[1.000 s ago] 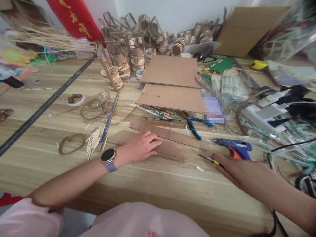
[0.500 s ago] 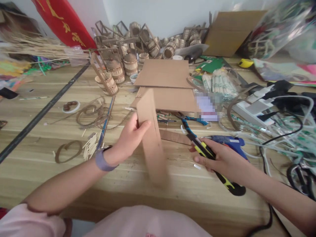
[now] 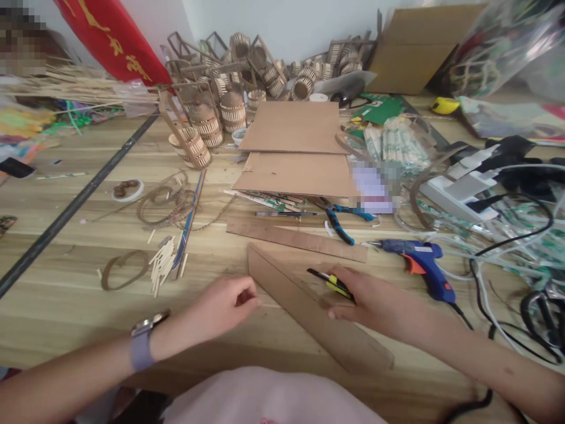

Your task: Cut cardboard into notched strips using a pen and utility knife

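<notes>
A long cardboard strip [image 3: 309,309] lies slanted on the wooden table [image 3: 79,277] in front of me. My right hand [image 3: 368,300] is closed round a yellow-and-black utility knife [image 3: 333,282], its tip over the strip's middle. My left hand [image 3: 227,303] hovers just left of the strip's upper end with its fingers curled in and nothing visible in them. A second cardboard strip [image 3: 295,237] lies flat just beyond.
A blue glue gun [image 3: 419,259] and blue-handled pliers [image 3: 342,221] lie right of the strips. Cardboard sheets [image 3: 295,150], small woven baskets [image 3: 207,126], cut sticks [image 3: 165,262] and cardboard rings [image 3: 123,268] lie farther out. A power strip [image 3: 459,191] and tangled cables fill the right.
My left hand has laid down the strip it held upright and let go of it. My right hand, having picked up the knife, has brought it onto the strip.
</notes>
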{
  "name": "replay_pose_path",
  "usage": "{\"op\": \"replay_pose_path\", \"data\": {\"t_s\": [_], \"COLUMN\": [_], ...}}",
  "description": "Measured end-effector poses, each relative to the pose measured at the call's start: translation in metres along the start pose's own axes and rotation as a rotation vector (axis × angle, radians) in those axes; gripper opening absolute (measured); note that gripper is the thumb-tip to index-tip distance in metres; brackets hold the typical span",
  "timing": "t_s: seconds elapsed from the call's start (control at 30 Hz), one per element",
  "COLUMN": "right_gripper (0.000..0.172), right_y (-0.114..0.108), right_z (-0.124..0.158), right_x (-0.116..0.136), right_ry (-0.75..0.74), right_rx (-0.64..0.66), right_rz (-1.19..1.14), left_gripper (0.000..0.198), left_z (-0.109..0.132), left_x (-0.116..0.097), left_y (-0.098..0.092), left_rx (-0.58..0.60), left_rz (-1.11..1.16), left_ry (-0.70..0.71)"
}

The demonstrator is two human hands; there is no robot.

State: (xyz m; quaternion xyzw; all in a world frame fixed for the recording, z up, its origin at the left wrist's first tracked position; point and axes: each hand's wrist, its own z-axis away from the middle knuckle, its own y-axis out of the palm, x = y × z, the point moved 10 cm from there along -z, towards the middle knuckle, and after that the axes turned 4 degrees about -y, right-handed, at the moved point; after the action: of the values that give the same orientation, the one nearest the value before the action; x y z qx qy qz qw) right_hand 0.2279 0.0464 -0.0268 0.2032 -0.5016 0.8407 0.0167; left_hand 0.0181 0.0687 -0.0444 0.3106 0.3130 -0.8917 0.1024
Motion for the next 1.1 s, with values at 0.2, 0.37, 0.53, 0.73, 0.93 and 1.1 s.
{"op": "replay_pose_path", "data": {"t_s": [0.2,0.37,0.53,0.73,0.93,1.1], "right_gripper": [0.017,0.012,0.011,0.013,0.015,0.025], "right_y": [0.003,0.004,0.006,0.002,0.005,0.005], "right_z": [0.002,0.004,-0.004,-0.020,-0.024,-0.025], "right_x": [0.009,0.009,0.024,0.040,0.044,0.049], "right_ry": [0.038,-0.022,-0.041,-0.068,-0.092,-0.096], "right_rx": [0.046,0.003,0.029,0.022,0.060,0.108], "right_rz": [0.089,0.177,0.312,0.414,0.435,0.485], "left_gripper": [0.070,0.065,0.061,0.049,0.055,0.056], "left_z": [-0.013,-0.026,-0.018,-0.035,-0.071,-0.076], "left_x": [-0.069,-0.059,-0.056,-0.075,-0.076,-0.070], "left_y": [0.011,0.009,0.001,-0.020,-0.016,-0.015], "left_rx": [-0.325,-0.373,-0.379,-0.637,-0.698,-0.694], "left_rz": [-0.796,-0.857,-0.853,-0.813,-0.779,-0.750], "left_ry": [0.689,0.574,0.508,0.560,0.541,0.502]}}
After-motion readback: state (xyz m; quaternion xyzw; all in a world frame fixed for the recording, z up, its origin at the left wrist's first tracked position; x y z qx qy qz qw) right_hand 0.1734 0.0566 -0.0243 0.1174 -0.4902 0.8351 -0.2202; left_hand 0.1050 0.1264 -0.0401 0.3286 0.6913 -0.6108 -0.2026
